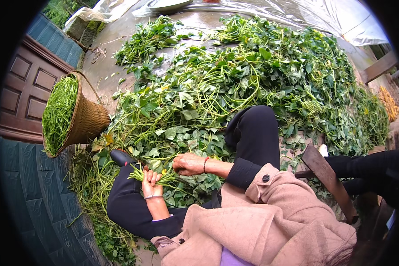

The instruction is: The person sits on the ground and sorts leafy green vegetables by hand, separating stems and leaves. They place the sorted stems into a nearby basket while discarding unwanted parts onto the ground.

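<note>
My left hand (152, 181), with a silver bangle at the wrist, is closed around a small bunch of green leaf stems (166, 178). Just right of it, my right hand (189, 164) has its fingers curled near the bunch; a red bracelet circles that wrist. Whether a stem or leaf lies in its fingertips is hidden. Beneath and beyond both hands spreads a thick layer of leafy green vines (216, 89), apparently sweet potato. To the left, a woven basket (93, 121) stands full of cut green stems (60, 114).
A brown panelled door (30, 83) and blue-green wall tiles (36, 193) line the left. At right are a wooden bench (329, 183), another person's dark-trousered leg (369, 166) and orange corn cobs (388, 103). Clear plastic sheeting (286, 13) and a shallow basin (168, 5) lie at the far edge.
</note>
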`<state>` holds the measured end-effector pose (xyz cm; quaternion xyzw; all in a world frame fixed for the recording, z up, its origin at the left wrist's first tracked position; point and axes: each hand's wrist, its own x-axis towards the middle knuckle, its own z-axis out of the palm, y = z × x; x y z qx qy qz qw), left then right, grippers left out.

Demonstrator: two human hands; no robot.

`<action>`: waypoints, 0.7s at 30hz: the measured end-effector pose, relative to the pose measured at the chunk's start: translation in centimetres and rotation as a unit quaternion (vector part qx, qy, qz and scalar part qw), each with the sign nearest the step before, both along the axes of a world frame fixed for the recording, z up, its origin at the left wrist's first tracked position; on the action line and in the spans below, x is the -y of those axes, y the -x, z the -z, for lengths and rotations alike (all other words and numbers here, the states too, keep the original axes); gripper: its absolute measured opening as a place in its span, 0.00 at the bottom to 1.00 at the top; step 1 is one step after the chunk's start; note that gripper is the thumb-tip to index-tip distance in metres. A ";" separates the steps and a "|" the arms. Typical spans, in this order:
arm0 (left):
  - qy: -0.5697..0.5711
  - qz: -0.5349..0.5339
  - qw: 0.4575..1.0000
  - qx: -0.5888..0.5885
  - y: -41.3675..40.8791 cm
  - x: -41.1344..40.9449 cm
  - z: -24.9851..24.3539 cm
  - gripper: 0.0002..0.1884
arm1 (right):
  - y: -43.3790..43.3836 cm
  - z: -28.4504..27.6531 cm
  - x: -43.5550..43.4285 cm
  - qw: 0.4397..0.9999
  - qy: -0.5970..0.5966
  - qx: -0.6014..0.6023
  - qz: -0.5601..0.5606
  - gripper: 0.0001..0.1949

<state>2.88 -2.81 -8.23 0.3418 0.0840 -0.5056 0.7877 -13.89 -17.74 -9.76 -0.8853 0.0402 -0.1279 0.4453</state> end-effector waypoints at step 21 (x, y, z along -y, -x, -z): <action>-0.088 -0.076 0.993 -0.021 -0.1 -0.3 1.0 0.09 | 0.0 -5.2 2.1 0.990 0.047 0.087 0.102 0.10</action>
